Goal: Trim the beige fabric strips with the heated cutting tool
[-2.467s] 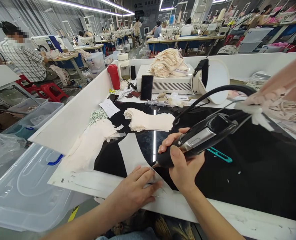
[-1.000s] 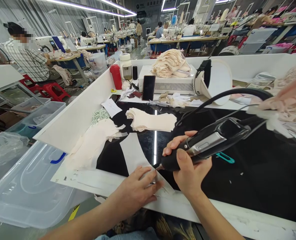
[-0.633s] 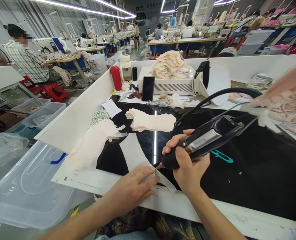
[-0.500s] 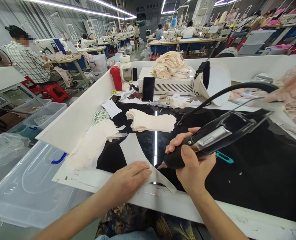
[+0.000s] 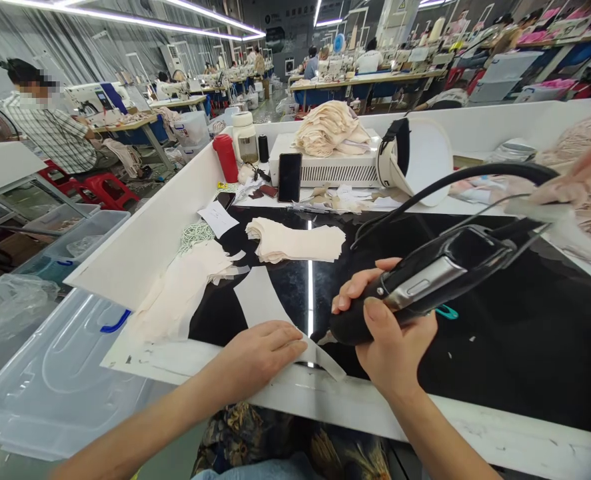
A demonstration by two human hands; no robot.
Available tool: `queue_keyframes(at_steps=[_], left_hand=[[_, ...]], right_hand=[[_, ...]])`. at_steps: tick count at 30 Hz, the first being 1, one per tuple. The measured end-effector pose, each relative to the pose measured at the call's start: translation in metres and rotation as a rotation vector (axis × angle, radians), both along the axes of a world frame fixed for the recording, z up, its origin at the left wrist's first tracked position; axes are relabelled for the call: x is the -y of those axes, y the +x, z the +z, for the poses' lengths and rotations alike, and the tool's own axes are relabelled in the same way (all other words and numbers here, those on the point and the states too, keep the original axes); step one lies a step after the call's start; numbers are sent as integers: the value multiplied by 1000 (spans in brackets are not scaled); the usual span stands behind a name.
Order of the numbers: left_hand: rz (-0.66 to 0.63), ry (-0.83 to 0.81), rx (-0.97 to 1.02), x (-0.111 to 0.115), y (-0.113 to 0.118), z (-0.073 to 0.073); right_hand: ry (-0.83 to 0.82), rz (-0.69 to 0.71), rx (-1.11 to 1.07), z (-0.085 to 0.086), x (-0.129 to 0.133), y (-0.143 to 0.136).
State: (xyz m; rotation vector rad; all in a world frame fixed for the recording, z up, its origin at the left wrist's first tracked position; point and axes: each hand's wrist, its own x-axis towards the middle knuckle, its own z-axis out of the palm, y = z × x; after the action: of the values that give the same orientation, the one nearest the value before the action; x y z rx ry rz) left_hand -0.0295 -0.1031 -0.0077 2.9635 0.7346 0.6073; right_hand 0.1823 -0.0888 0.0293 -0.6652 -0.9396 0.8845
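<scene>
My left hand [image 5: 270, 347] lies flat, palm down, on a curved white piece [image 5: 258, 297] near the front edge of the black glossy surface [image 5: 515, 333]. In my right hand [image 5: 390, 333] is a black and silver handheld tool [image 5: 420, 280] with a dark cable, its narrow tip pointing down left beside the white piece. A stack of cream fabric pieces [image 5: 300, 241] lies behind the white piece. More cream pieces [image 5: 175, 290] are piled at the left. A teal clip-like item [image 5: 446, 312] is partly hidden behind my right hand.
Along the back stand a red bottle [image 5: 226, 159], a phone [image 5: 290, 177], a white box [image 5: 335, 175] topped with fabric, and a white round-rimmed object [image 5: 428, 160]. Another person's blurred hand [image 5: 575, 177] is at the right. A clear lidded bin [image 5: 75, 367] sits at the left.
The whole view has shifted slightly. The tool in my right hand has moved slightly right relative to the surface and covers more of the teal item. My left hand stays on the white piece.
</scene>
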Motion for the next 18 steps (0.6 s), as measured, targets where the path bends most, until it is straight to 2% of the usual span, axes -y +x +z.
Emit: queue_keyframes(at_steps=[5, 9, 14, 18], left_hand=[[-15, -37, -99, -14, -13, 0], [176, -64, -211, -18, -21, -1], [437, -29, -256, -9, 0, -6], [496, -9, -269, -5, 14, -6]], right_hand=[[32, 38, -17, 0, 6, 3], [43, 49, -40, 5, 7, 7], [16, 8, -65, 11, 6, 7], [8, 5, -78, 12, 7, 6]])
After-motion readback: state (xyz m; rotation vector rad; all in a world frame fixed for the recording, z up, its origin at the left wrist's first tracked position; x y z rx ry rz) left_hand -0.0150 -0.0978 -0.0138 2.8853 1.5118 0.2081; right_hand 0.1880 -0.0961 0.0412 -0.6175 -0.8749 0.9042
